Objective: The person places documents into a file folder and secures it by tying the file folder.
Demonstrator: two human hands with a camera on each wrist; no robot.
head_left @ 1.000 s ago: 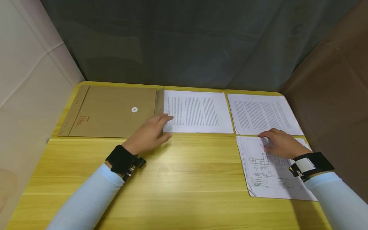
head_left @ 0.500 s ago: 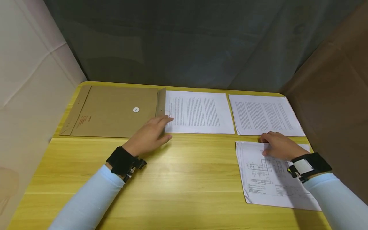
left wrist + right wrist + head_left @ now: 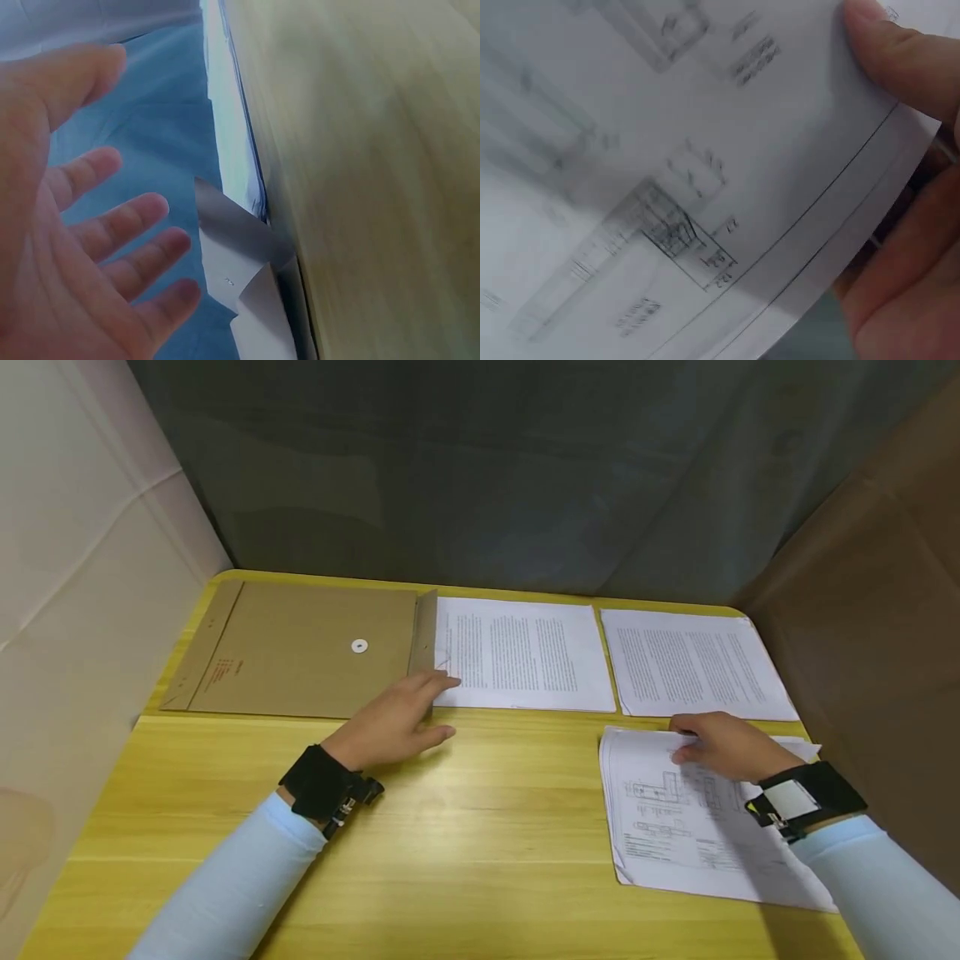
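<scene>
White drawing sheet [image 3: 675,827] with boxes and lines printed on it, lying near right front of yellow worktop [image 3: 465,827], turned a bit crooked. Far edge lifted, pinched by right hand [image 3: 720,745]. Brown envelope [image 3: 300,652] flat at far left, flap open on its right side, round white button in middle. Left hand [image 3: 393,722] resting at envelope's near right corner, fingers straight.

Both arms in pale blue sleeves [image 3: 225,885]; a black wrist strap [image 3: 318,781] on the left, a black strap with white panel [image 3: 806,793] on the right.
</scene>
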